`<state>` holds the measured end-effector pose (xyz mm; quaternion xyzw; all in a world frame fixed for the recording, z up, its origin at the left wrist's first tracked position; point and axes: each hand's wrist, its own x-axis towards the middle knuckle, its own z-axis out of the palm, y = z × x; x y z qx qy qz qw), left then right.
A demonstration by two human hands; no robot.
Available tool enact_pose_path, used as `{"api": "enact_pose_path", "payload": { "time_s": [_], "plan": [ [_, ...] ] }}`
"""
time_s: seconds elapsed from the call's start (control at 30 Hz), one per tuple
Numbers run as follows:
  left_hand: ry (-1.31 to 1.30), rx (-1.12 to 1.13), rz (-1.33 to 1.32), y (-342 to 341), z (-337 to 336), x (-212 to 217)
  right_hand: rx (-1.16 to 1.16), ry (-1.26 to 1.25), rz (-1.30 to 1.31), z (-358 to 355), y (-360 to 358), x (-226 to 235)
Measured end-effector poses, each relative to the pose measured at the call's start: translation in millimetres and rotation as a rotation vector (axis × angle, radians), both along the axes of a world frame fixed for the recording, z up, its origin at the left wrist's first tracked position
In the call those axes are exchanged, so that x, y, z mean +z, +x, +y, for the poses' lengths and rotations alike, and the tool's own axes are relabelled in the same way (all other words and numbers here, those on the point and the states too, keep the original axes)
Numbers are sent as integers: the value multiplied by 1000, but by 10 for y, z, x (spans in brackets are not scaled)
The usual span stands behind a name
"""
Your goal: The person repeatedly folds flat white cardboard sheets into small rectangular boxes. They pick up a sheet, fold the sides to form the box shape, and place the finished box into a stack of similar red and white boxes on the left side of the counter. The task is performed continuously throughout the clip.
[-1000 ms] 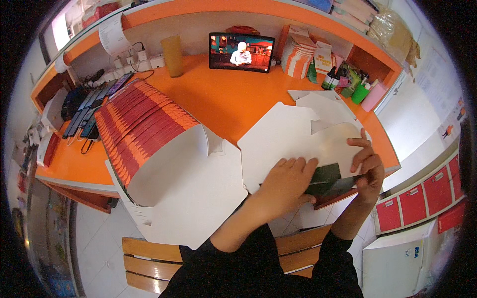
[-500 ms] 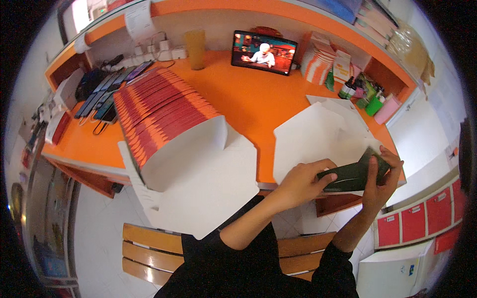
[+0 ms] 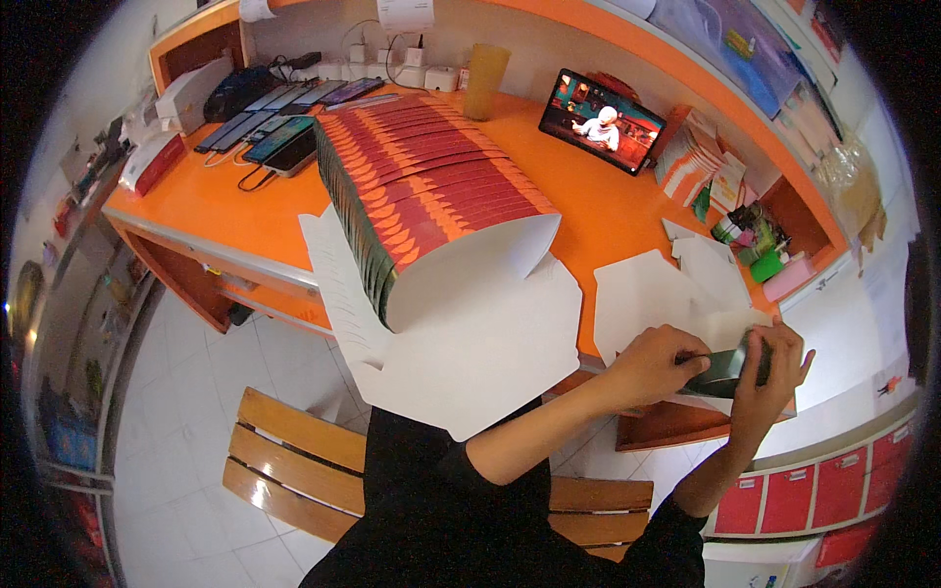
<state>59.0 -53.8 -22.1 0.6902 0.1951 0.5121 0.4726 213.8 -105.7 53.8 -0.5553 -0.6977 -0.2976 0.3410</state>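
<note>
At the desk's right front edge, a cut cardboard carton sheet (image 3: 642, 294) lies with its white inside up. Its near side is bent up and shows a glossy dark green outer face. My left hand (image 3: 649, 370) pinches the left end of this green flap between thumb and fingers. Around its right end are the fingers of my right hand (image 3: 767, 372), the little finger sticking out. To the left, a long row of nested, part-folded cartons (image 3: 431, 181) in red and orange rests on the desk. Its nearest carton opens toward me, with a wide white panel (image 3: 480, 343) overhanging the edge.
The orange desk (image 3: 211, 220) holds several phones (image 3: 279, 137) with cables, a yellowish cup (image 3: 485, 80) and a tablet (image 3: 601, 122) playing video. Stacked orange-white packs (image 3: 686, 157) and small bottles stand at the right. A slatted wooden bench (image 3: 294, 470) is beneath me.
My view has turned, so the desk sits further right and lower. The green flap has been bent up further, and my hands have come a little closer together on it.
</note>
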Motion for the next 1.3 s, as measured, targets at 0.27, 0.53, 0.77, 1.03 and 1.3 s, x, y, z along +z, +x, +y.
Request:
{"api": "enact_pose_path", "payload": {
  "time_s": [0.27, 0.53, 0.77, 1.03, 1.3],
  "plan": [
    [124, -157, 203, -110, -106, 57, 432, -205, -68, -54, 92, 37],
    [-257, -128, -416, -10, -152, 205, 699, 18, 124, -99, 115, -309],
    [-457, -284, -847, -63, -284, 391, 702, 101, 28, -58, 14, -282],
    [-252, -241, -693, -52, -378, 388, 540, 206, 143, -255, -111, -246],
    [9, 5, -326, -135, -613, 417, 739, 201, 171, -360, 81, -209]
  ]
}}
